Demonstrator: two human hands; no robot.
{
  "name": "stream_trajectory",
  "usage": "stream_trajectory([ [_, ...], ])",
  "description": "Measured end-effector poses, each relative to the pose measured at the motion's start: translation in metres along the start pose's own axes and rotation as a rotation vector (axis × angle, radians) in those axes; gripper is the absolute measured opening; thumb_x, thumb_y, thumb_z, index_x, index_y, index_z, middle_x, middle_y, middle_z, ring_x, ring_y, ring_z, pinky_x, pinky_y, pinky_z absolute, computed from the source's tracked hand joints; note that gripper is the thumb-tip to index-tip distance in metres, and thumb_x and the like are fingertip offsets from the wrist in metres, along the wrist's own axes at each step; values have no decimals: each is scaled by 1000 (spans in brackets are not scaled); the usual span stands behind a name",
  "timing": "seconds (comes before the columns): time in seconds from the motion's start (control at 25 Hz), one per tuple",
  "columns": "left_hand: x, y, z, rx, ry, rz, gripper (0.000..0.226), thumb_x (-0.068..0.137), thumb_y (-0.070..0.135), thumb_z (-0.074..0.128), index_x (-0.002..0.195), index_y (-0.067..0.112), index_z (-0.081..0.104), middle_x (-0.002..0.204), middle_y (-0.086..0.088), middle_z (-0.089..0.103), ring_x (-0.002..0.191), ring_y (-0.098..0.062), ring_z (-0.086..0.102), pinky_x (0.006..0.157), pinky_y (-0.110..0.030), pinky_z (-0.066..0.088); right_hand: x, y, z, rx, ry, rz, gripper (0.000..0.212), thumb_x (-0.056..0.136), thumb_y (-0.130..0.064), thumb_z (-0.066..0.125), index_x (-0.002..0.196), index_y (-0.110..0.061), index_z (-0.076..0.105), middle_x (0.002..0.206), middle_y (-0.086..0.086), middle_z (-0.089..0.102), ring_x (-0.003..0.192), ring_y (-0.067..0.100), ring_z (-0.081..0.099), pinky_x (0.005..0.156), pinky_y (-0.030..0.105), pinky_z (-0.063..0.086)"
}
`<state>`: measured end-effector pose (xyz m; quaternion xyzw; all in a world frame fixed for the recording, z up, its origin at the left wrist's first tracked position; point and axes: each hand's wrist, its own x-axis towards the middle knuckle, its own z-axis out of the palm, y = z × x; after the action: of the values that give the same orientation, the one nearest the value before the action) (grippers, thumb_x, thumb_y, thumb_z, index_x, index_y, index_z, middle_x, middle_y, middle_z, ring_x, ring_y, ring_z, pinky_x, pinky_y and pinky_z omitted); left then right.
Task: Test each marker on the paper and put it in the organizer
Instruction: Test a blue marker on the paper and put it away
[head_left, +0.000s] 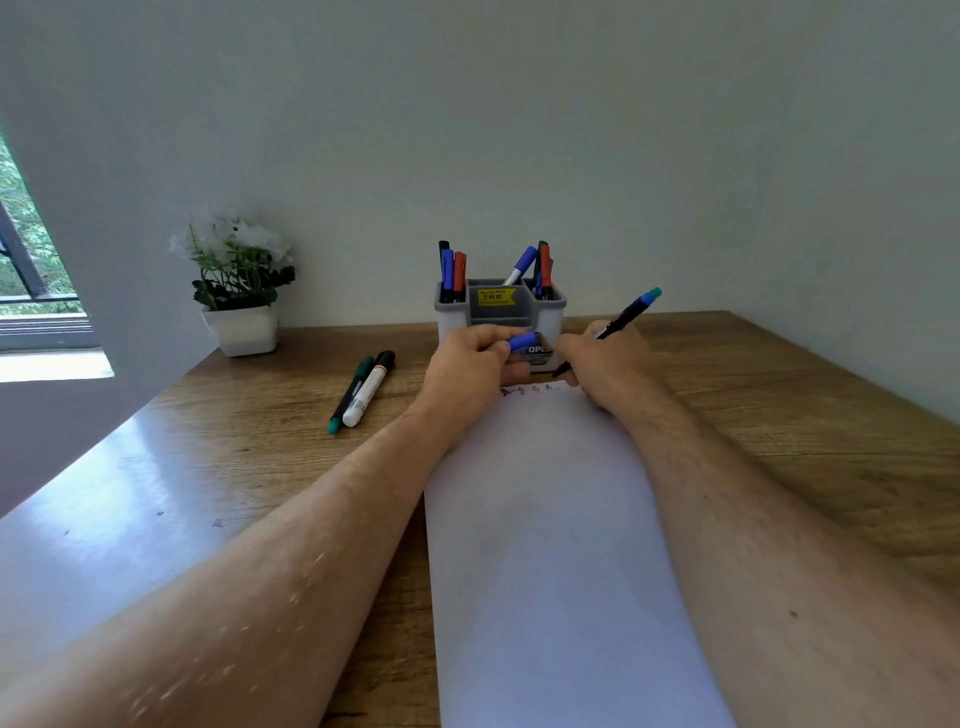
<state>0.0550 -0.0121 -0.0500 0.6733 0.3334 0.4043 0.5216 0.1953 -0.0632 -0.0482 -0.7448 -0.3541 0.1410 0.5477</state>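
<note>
The left hand (475, 366) and right hand (605, 364) are covering the lower front of the organizer (501, 306), so its printed label is showing only a few letters. The marker (608, 330) tip is lying behind the right fingers (574, 376). The small marks on the paper (545, 545) nearest the organizer are too tiny to read. The paper is running off the bottom edge.

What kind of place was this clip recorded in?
Probably a home or small office desk: a wooden table against a plain wall, a marker organizer, a potted plant and a window at the left.
</note>
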Motion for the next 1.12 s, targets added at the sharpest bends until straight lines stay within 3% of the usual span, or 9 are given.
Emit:
stream_trajectory([
  [0.16,-2,10,-12,-194,64,63,23,99,3,51,101,21,66,101,-2,72,87,-14,75,77,-25,60,-2,-9,-1,405,-176,28,15,83,-17,61,71,-17,52,54,0,56,39,9,41,38,19,31],
  [0.44,3,13,-19,-189,212,18,25,100,4,48,95,20,66,101,-8,68,77,-13,67,67,-21,59,-7,-15,-5,719,-335,-38,6,92,-16,64,92,-11,61,78,9,76,51,14,65,41,22,48],
  [0.92,2,13,-14,-71,168,-5,30,100,3,49,85,23,67,88,-4,67,70,-9,62,58,-15,55,-13,-17,-3,611,-399,-12,10,91,-17,68,99,-12,68,82,8,77,56,15,69,42,22,51],
  [1.12,0,12,-15,-75,121,15,27,100,8,51,87,23,69,83,-4,70,73,-14,65,67,-22,58,-16,-20,-3,660,-379,-9,17,87,-7,70,91,-16,57,71,10,73,49,19,67,37,22,48],
])
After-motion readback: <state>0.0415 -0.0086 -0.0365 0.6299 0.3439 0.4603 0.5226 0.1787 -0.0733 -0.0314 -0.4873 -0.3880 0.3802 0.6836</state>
